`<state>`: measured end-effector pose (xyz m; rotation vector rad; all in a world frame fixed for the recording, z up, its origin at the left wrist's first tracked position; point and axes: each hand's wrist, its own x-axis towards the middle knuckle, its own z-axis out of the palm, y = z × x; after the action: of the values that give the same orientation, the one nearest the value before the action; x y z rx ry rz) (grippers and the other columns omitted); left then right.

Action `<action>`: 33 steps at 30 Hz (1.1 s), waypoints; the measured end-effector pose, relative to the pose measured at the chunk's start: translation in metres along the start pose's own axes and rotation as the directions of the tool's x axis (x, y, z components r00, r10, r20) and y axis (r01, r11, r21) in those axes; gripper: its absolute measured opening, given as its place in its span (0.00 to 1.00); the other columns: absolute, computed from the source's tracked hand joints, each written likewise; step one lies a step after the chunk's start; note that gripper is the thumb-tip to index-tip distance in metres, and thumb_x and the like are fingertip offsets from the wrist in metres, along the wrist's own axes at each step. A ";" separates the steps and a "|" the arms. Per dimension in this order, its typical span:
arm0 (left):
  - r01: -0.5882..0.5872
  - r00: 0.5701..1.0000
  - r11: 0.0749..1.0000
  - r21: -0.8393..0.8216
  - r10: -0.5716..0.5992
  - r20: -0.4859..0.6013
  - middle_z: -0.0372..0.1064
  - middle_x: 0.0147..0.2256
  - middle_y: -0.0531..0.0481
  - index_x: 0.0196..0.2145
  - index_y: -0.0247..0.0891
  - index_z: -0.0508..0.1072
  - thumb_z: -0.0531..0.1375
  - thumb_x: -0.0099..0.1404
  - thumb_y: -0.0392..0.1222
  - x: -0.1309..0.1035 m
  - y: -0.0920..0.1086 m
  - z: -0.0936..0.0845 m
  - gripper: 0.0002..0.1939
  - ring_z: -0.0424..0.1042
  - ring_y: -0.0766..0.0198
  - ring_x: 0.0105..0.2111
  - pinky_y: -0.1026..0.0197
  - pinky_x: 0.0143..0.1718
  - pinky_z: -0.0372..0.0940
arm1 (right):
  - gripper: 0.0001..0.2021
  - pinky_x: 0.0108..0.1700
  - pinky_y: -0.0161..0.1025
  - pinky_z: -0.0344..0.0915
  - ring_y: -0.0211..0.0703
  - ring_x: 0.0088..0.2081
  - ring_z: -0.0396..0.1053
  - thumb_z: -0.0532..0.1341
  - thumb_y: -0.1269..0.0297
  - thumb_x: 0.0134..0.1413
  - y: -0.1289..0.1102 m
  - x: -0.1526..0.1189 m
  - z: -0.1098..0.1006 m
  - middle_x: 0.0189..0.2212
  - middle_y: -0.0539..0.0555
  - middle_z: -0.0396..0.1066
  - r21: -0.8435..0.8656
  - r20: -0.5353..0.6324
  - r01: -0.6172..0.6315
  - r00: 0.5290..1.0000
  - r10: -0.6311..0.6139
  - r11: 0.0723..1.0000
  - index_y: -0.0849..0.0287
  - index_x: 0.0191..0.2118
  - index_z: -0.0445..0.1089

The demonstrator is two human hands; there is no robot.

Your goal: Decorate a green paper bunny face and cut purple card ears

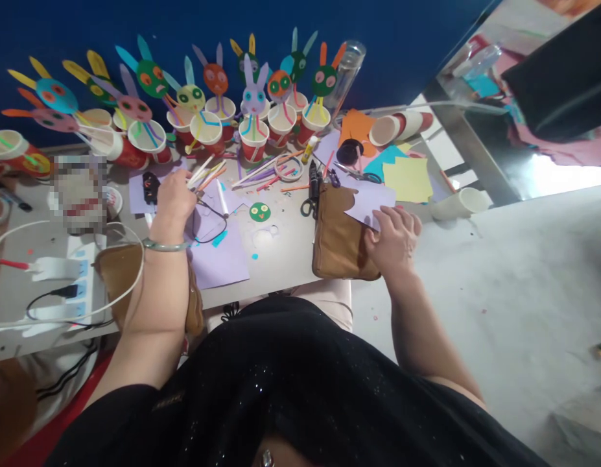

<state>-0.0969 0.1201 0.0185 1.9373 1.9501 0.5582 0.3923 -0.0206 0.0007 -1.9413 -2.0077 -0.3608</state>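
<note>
My left hand (176,198) reaches over the left of the table, its fingertips by the paper strips and straws (207,174); its fingers are bent, and whether they grip anything is hidden. My right hand (395,240) has its thumb and fingers on a cut lilac paper (371,200), which lies partly over a brown pouch (336,243). Between the hands a green round face with yellow eyes (260,212) lies flat. Lilac sheets (222,256) lie beside my left wrist. A white marker (222,198) is just right of my left hand.
Paper cups (254,139) with paper rabbit figures line the back. Scissors (368,175) and yellow paper (407,180) lie at the right. A power strip (81,285) with cables is at the left. A glass (346,71) stands at the back right.
</note>
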 end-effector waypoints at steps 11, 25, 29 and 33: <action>0.194 0.973 0.980 0.050 -0.186 -0.135 0.81 0.51 0.41 0.50 0.39 0.79 0.58 0.68 0.38 0.000 -0.005 -0.011 0.15 0.77 0.49 0.55 0.49 0.60 0.67 | 0.15 0.69 0.63 0.53 0.58 0.44 0.75 0.50 0.62 0.67 0.008 0.008 0.005 0.40 0.64 0.82 0.006 0.040 -0.073 0.997 0.073 0.997 0.53 0.37 0.75; 0.157 0.985 0.982 0.107 -0.149 -0.083 0.82 0.49 0.40 0.54 0.41 0.78 0.60 0.65 0.37 -0.003 -0.001 -0.008 0.20 0.76 0.44 0.57 0.45 0.64 0.67 | 0.12 0.45 0.51 0.66 0.50 0.29 0.69 0.61 0.60 0.69 -0.067 -0.001 -0.016 0.24 0.55 0.72 0.097 -0.268 0.250 0.939 -0.217 0.963 0.52 0.31 0.70; 0.153 0.986 0.982 0.110 -0.145 -0.079 0.81 0.49 0.40 0.53 0.41 0.78 0.60 0.66 0.37 -0.006 0.004 -0.008 0.19 0.76 0.43 0.57 0.42 0.63 0.66 | 0.12 0.39 0.45 0.64 0.45 0.26 0.69 0.61 0.64 0.70 -0.104 -0.012 -0.019 0.22 0.51 0.73 0.156 -0.196 0.381 0.916 -0.349 0.911 0.54 0.31 0.71; 0.067 0.996 0.992 0.103 -0.060 -0.063 0.80 0.51 0.39 0.53 0.37 0.78 0.62 0.65 0.36 -0.005 0.011 -0.009 0.18 0.76 0.46 0.55 0.43 0.61 0.67 | 0.13 0.37 0.43 0.63 0.43 0.24 0.67 0.60 0.66 0.71 -0.130 -0.020 -0.010 0.20 0.49 0.70 0.252 -0.149 0.416 0.909 -0.390 0.874 0.55 0.31 0.70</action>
<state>-0.0918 0.1143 0.0319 1.9331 2.1098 0.5116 0.2639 -0.0487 0.0077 -1.3073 -2.2552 -0.2410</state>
